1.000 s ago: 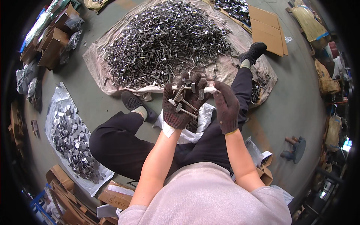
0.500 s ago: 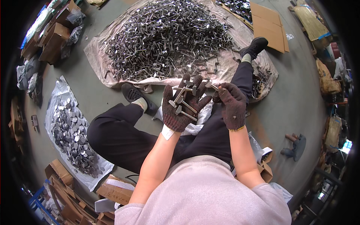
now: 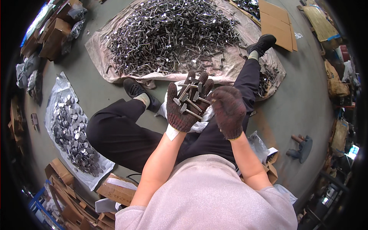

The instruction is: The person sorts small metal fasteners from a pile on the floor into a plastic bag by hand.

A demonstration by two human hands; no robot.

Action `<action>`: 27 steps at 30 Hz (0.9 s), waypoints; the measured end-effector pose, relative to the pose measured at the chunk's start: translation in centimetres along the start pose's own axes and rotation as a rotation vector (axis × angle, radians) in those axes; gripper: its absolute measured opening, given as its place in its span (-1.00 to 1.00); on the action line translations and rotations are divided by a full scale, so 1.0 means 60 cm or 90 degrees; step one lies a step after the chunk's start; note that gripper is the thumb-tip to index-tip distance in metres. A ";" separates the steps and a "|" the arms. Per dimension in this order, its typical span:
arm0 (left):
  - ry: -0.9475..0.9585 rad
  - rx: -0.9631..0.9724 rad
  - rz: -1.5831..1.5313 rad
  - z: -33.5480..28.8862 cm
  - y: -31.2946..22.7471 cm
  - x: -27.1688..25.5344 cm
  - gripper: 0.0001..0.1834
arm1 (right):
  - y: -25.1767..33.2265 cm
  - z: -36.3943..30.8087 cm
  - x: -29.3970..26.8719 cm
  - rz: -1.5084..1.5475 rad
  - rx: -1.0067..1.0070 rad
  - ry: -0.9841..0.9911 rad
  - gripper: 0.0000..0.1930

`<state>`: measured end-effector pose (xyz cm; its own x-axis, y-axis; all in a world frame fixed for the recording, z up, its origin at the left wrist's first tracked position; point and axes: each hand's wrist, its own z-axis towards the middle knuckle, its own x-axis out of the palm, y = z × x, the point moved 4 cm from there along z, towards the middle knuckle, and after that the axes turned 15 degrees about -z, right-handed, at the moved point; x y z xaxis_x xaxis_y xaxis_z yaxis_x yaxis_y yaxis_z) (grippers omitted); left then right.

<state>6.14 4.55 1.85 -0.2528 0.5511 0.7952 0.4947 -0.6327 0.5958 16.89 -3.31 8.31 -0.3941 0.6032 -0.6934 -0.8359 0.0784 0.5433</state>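
My left hand, in a dark knitted work glove, is palm up with its fingers spread. Several T-shaped metal bolts lie across its palm and fingers, pointing in different directions. Close on its right is my gloved right hand, back upward and fingers closed. Its fingertips meet the shank end of one T-bolt, whose head lies over the left hand; the grip itself is partly hidden. Beyond both hands, a large heap of similar metal pieces covers a pale cloth on the floor.
At left, round metal discs lie on a plastic sheet. Flattened cardboard lies at far right, and a small dark stool at right. Between my legs sits a white bag. Cardboard boxes stand behind me on the left.
My right hand has moved left and slightly down, bringing the T-bolt in its fingertips over to the left hand's bolts. The left hand stays palm up, nearly in place.
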 end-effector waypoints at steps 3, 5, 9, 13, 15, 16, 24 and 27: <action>-0.009 -0.009 0.001 -0.004 0.010 0.004 -0.26 | -0.021 0.019 -0.004 -0.013 0.085 -0.022 -0.74; 0.028 -0.054 0.023 -0.007 0.014 0.003 -0.24 | -0.019 0.037 -0.003 -0.077 0.011 0.010 -0.72; -0.037 -0.039 0.070 -0.014 0.010 -0.010 -0.18 | -0.002 0.065 0.002 -0.149 -0.106 0.180 -0.63; -0.032 -0.058 0.077 -0.019 0.011 -0.013 -0.16 | -0.007 0.077 -0.003 -0.137 -0.153 0.223 -0.74; -0.049 -0.056 0.088 -0.021 0.013 -0.012 -0.15 | -0.003 0.082 -0.007 -0.124 -0.213 0.245 -0.77; -0.050 -0.057 0.087 -0.022 0.014 -0.011 -0.15 | -0.007 0.084 -0.008 -0.125 -0.211 0.246 -0.77; -0.060 -0.062 0.041 -0.018 0.014 -0.017 -0.16 | -0.004 0.073 -0.026 -0.084 -0.253 0.211 -0.75; -0.072 -0.054 0.044 -0.020 0.013 -0.021 -0.16 | -0.007 0.067 -0.035 -0.067 -0.240 0.215 -0.70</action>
<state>5.86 2.73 1.47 -0.1231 0.5594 0.8197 0.4345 -0.7123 0.5513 19.60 -1.40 11.45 -0.3494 0.3122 -0.8834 -0.9329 -0.2038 0.2969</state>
